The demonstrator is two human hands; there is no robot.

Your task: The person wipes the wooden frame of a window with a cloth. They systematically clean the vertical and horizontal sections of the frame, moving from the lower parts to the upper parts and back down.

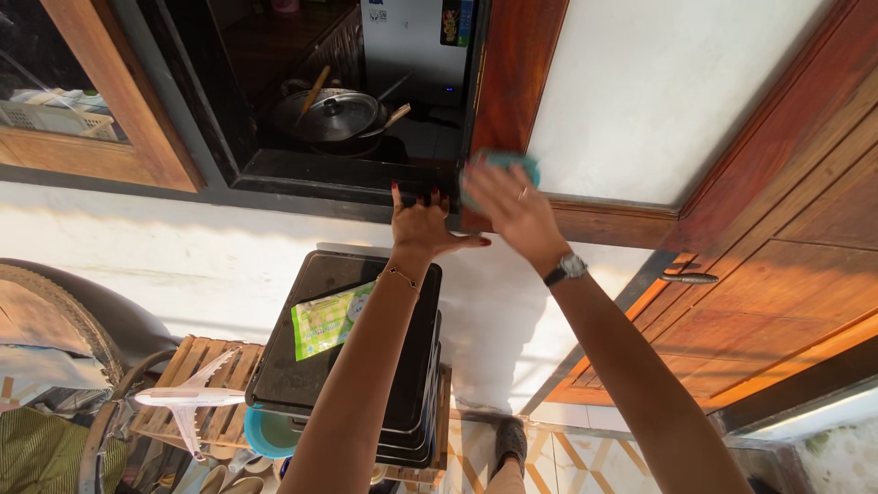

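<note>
Cloth (501,163) under right hand (514,209): teal. Left hand (422,229): dark red nails, thin gold bracelet (400,277) at the wrist. Watch (569,268) on right wrist: silver face, black strap. Window frame (498,82): reddish-brown wood; sill (311,178) black. Wall (658,91): white. Door (786,247): warm orange-brown wood, grey metal handle (688,277). Stacked trays (366,366): dark grey-black, with a light green packet (331,318) on top. Toy plane (187,398): white. Basin (267,433): light blue. Floor tiles (567,462): cream with tan diamond lines.
</note>
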